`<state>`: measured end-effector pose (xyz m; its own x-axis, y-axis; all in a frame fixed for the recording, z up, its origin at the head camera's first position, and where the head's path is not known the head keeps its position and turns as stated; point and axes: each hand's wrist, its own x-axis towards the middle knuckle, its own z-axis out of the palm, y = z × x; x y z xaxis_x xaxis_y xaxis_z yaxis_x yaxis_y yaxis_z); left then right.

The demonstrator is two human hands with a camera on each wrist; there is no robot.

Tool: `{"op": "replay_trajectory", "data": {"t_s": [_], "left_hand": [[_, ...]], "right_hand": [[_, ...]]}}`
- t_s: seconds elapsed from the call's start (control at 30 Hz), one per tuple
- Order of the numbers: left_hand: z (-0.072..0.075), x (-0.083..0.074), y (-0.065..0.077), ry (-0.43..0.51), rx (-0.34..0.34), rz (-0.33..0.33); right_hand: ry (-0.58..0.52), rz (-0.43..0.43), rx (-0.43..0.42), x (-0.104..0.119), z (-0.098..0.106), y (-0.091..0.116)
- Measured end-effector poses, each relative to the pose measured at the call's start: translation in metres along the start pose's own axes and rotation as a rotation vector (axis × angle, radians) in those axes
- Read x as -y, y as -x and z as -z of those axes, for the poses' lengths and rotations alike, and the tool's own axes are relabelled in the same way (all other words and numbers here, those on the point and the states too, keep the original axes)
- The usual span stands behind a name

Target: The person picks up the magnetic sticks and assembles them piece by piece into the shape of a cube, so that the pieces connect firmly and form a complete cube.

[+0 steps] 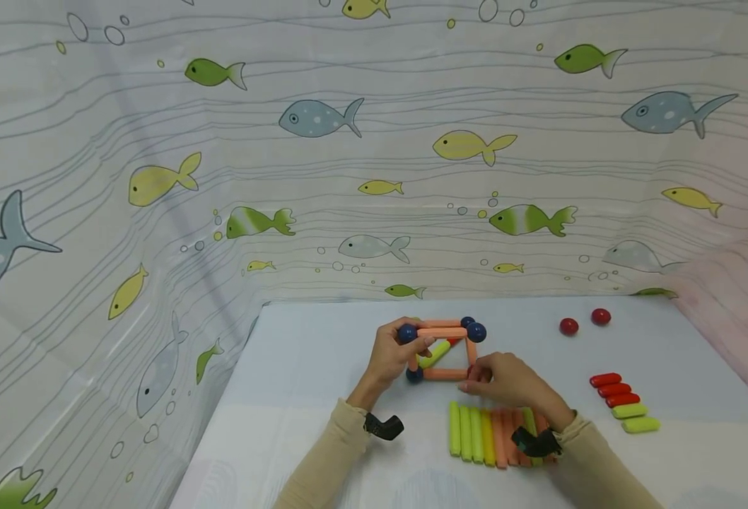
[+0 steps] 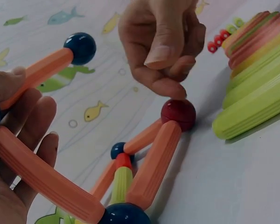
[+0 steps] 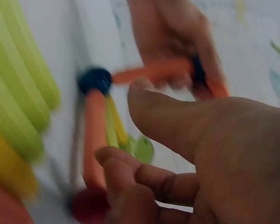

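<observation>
My left hand [image 1: 394,355] pinches an upper orange magnetic stick [image 2: 39,74] of a box-like frame, beside a dark blue ball [image 1: 407,333]. More blue balls [image 1: 476,332] join the orange sticks at other corners. Down at the near right corner sits a dark red ball [image 2: 178,115]. A fingertip of my right hand [image 1: 507,379] touches that ball from above; in the right wrist view the thumb and fingers [image 3: 119,172] stand apart. Inside the frame, a yellow-green stick [image 1: 435,355] with a red end piece lies slanted. My left palm hides part of the frame's left side.
A row of yellow-green, yellow and orange sticks [image 1: 478,435] lies just in front of the frame, partly under my right wrist. To the right are short red and yellow-green sticks [image 1: 614,389]. Two red balls [image 1: 568,326] rest farther back. A fish-patterned cloth [image 1: 323,162] surrounds the white table [image 1: 285,382].
</observation>
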<state>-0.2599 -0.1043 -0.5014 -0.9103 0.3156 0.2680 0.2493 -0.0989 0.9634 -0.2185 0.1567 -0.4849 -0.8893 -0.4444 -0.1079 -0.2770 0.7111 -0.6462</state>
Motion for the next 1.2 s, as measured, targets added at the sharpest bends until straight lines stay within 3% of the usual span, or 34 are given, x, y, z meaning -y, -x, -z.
{"op": "replay_trajectory", "data": {"t_s": [0.23, 0.37, 0.57, 0.77, 0.9, 1.03, 1.2], "left_hand": [[0.000, 0.000, 0.001, 0.003, -0.012, 0.019], [0.000, -0.001, 0.000, -0.004, -0.011, 0.011], [0.001, -0.001, 0.001, 0.003, -0.003, 0.010], [0.001, 0.000, 0.001, 0.021, -0.017, 0.025], [0.000, 0.001, 0.002, 0.021, -0.022, 0.034], [0.000, 0.001, 0.002, 0.019, -0.025, 0.041], [0.000, 0.000, 0.000, 0.026, -0.009, 0.029]], "right_hand": [[0.160, -0.091, -0.027, 0.035, -0.050, 0.000], [0.254, -0.115, -0.049, 0.043, -0.054, 0.002], [0.275, -0.150, -0.021, 0.043, -0.051, 0.005], [0.246, -0.032, 0.000, 0.040, -0.065, 0.006], [0.186, -0.005, -0.015, 0.042, -0.066, 0.007], [0.064, -0.016, -0.058, 0.045, -0.055, 0.004], [-0.061, -0.084, -0.189, 0.042, -0.028, 0.001]]}}
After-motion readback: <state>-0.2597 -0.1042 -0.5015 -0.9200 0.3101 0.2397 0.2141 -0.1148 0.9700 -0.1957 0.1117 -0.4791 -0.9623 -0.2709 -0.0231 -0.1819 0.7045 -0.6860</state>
